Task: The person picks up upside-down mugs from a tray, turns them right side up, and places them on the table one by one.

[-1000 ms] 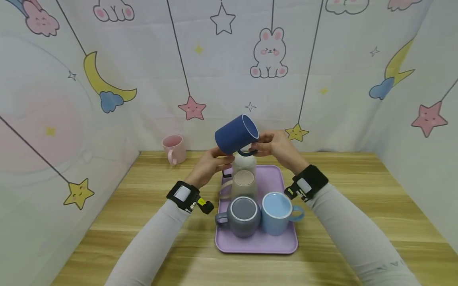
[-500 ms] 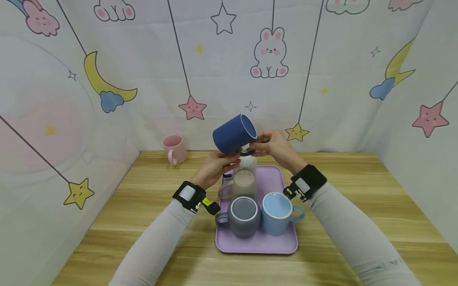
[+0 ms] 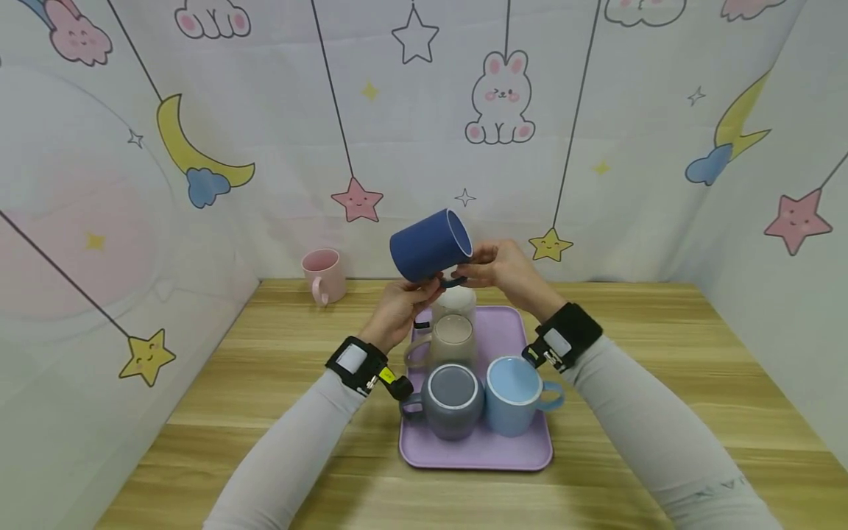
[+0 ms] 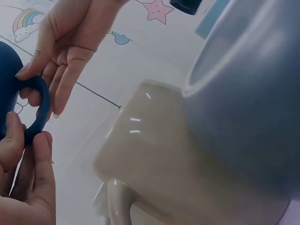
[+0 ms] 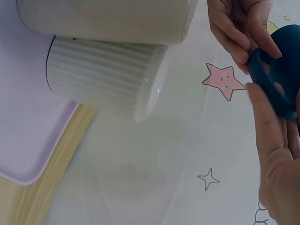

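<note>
I see the navy mug point(image 3: 424, 249) held tilted above the lilac tray point(image 3: 477, 455), smooth and matte, pale along its rim, mouth toward the right, handle underneath. The left hand point(image 3: 394, 309) and right hand point(image 3: 506, 269) both pinch that handle. Below are 1 gray mug point(image 3: 452, 405) and 1 light blue mug point(image 3: 511, 401).

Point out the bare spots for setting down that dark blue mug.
Purple tray: far right, behind the light blue mug and beside the beige mug and white cup. Table: right of the tray, and in front of the pink mug. Crowded: the tray's left side, from gray mug back to white cup.
</note>
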Demonstrator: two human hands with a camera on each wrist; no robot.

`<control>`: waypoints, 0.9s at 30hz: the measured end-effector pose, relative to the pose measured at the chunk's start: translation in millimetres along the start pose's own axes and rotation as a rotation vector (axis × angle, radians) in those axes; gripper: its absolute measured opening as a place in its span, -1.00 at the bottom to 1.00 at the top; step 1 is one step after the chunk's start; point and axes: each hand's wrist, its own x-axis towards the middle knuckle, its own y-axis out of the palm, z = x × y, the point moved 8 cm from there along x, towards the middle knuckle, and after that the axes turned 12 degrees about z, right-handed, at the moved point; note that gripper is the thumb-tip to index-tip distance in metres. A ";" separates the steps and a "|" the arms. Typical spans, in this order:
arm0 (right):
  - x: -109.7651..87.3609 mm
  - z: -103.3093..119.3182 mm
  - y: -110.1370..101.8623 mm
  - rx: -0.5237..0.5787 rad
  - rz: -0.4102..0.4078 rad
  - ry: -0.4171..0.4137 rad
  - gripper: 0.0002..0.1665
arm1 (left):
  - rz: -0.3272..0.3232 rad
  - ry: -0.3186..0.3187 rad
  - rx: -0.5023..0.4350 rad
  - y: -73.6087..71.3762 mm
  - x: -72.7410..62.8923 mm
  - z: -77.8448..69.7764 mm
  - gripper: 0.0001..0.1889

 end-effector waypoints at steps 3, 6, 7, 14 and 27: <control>-1.3 1.6 -0.6 -0.064 -0.008 0.025 -0.74 | -0.011 0.051 -0.003 -0.1 -1.2 -2.9 -0.76; -2.5 -0.5 -1.6 -0.115 -0.014 0.063 -0.72 | -0.015 0.083 0.008 0.1 -1.9 -5.3 -0.78; -2.7 -1.9 -1.9 -0.124 -0.015 0.077 -0.71 | -0.015 0.091 0.015 0.4 -2.3 -6.2 -0.77; -4.9 -6.3 -1.2 -0.122 0.003 0.119 -0.67 | -0.012 0.126 0.091 0.0 -2.8 -12.0 -0.71; -21.0 -40.5 -33.4 -0.456 0.043 0.226 -0.59 | -0.025 0.137 0.164 -9.2 -3.0 -15.9 -0.69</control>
